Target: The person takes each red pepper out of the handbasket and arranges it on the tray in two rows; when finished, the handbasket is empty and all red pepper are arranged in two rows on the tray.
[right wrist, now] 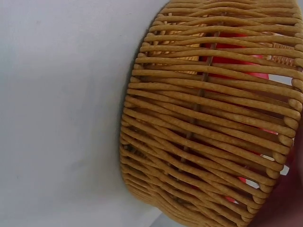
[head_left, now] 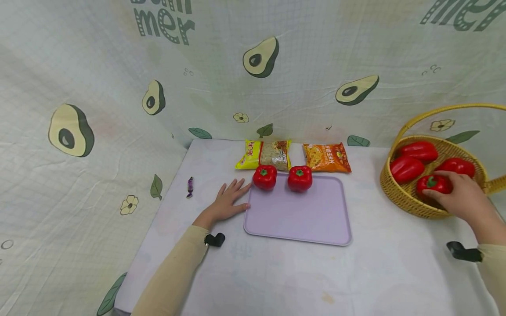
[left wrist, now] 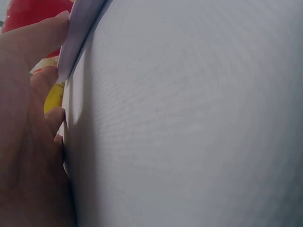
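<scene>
My right hand reaches into a wicker basket at the far right and grips a red bell pepper. Several other red peppers lie around it in the basket. In the right wrist view the basket's woven side covers most of the hand's work. My left hand lies flat with fingers spread, its fingertips at the left edge of a lilac tray. Two red bell peppers, one left and one right, sit along the tray's far edge.
Behind the tray lie a yellow snack bag and an orange snack bag. A purple wrapped candy is left of the left hand. The basket's tall handle arches over it. Avocado-print cloth hangs at the back and left.
</scene>
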`<state>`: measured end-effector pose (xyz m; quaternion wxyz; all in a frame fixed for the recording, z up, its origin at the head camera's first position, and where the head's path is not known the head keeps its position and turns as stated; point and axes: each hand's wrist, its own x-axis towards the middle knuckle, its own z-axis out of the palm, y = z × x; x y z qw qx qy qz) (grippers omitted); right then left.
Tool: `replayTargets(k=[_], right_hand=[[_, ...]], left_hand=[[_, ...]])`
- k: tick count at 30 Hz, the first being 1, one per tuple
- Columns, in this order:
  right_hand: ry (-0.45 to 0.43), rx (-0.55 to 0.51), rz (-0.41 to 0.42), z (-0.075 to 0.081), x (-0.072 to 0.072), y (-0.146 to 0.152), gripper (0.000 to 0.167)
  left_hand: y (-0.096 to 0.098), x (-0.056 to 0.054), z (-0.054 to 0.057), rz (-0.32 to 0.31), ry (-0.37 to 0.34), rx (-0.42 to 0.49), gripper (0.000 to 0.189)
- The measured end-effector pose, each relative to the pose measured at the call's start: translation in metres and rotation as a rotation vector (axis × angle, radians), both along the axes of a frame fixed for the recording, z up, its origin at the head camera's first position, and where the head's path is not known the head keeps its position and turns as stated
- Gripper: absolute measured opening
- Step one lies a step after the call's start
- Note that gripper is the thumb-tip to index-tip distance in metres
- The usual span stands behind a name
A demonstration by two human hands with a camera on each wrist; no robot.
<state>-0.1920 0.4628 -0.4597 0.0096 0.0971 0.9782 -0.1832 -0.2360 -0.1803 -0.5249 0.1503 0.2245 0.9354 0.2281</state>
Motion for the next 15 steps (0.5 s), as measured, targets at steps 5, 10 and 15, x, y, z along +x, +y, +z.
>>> replayTargets(k=[5, 10, 15], right_hand=[[-0.003, -0.068, -0.041, 0.0012, 0.0000, 0.0006, 0.091], [-0.027, -0.110, -0.036, 0.0033, 0.0023, -0.0005, 0.095], [-0.040, -0.065, 0.054, 0.0059, 0.0045, 0.0000, 0.084]], left_hand=[[-0.0002, 0.0001, -0.0001, 0.000, 0.001, -0.002, 0.078], [0.0001, 0.0001, 0.0003, 0.003, -0.003, 0.000, 0.078], [-0.0001, 0.0003, 0.0000, 0.003, -0.005, -0.001, 0.079]])
